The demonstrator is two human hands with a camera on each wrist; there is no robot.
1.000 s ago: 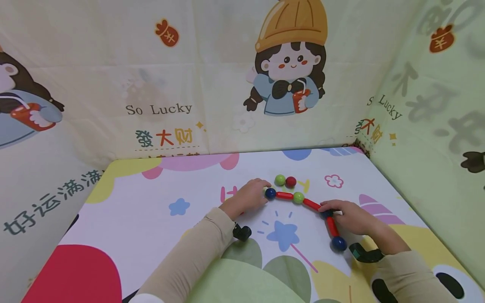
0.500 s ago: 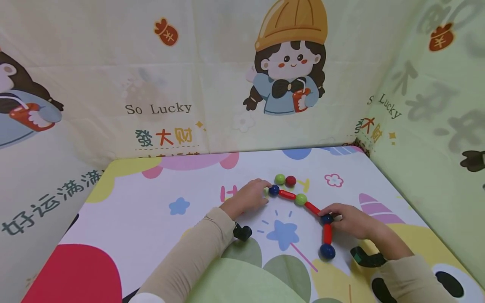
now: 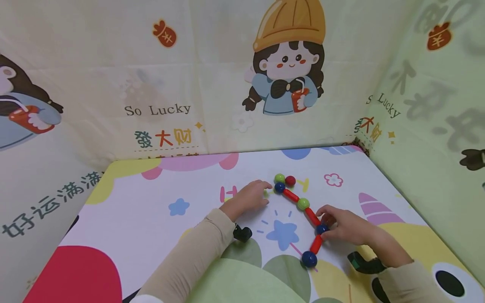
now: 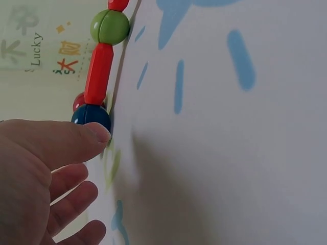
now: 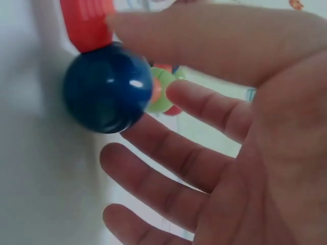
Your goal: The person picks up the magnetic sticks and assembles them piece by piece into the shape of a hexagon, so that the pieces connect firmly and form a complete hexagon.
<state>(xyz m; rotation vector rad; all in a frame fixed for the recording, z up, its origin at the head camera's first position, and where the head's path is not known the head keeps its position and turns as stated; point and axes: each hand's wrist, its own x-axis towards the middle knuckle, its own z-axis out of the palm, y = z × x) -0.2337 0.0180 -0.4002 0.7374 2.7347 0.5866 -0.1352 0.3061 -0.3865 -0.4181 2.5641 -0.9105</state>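
A toy chain of red rods and balls lies bent on the table. In the head view it runs from a far blue ball (image 3: 279,187) through a green ball (image 3: 303,204) and a middle blue ball (image 3: 322,229) to a near blue ball (image 3: 309,259). My right hand (image 3: 348,225) holds the middle ball between thumb and index finger. In the right wrist view its thumb touches a red rod (image 5: 89,23); the other fingers are spread. My left hand (image 3: 248,198) is just left of the far ball, fingers loosely bent, with a gap between.
A loose light-green ball (image 3: 279,179) and a dark red ball (image 3: 290,181) sit together beyond the chain's far end. The patterned tabletop (image 3: 144,227) is bordered by printed cloth walls (image 3: 212,84) at the back and both sides.
The chain's near end has swung leftward, and its middle ball has come nearer with my right hand. The far blue ball has slid right, away from my left hand, up to the loose balls.
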